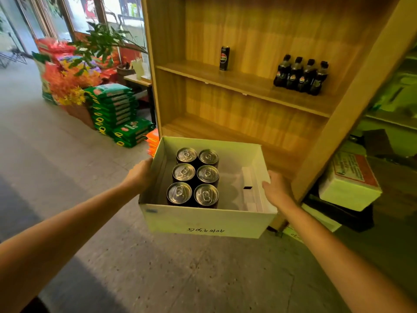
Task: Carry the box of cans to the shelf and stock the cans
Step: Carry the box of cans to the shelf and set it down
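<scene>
Only two long, bare arms of the person can be seen. The left arm (67,224) is bare all the way from the edge of the picture to the wrist, and so is the right arm (334,251). Each one ends in a bare hand: the left hand (141,175) and the right hand (276,188). In the bottom left corner, under the left arm, a small patch of dark cloth (33,307) shows. Too little shows to tell what kind of clothing it is.
</scene>
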`<state>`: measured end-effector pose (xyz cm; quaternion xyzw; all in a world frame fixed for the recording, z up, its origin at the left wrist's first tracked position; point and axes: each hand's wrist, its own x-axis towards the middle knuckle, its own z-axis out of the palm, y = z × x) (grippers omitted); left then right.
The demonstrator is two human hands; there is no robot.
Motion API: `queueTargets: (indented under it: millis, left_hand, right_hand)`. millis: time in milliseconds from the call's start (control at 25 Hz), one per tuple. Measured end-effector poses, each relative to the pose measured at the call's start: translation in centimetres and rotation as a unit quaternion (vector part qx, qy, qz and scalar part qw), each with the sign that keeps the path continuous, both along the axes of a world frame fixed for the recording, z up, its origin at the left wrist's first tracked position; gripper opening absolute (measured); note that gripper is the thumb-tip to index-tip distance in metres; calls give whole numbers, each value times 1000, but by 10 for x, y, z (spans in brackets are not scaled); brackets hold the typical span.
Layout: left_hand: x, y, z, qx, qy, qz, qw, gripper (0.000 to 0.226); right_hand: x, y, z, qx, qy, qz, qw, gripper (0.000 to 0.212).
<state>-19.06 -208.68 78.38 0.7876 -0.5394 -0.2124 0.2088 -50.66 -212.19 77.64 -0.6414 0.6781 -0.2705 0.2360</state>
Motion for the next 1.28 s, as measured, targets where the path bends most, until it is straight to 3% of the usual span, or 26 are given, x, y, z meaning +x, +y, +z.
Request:
queueTargets:
  millis: [240,600,880,1280]
  left_hand:
    - [67,-100,-22,7,2,-3,1000,49]
    - [167,-267,-50,15,-51,-73,996,48]
    - [183,-378,-105,45,-46,-108,992,54]
    - [185,-531,-192,80,25,-145,986,52]
  right_hand:
    - [66,-102,-26,9,-13,8,1000,26]
    - [168,-218,-77,32,-35,-88,995,30]
    - [193,-306,-130,40,-21,-137,990,35]
    - [212,-416,-208,59,-14,-214,975,42]
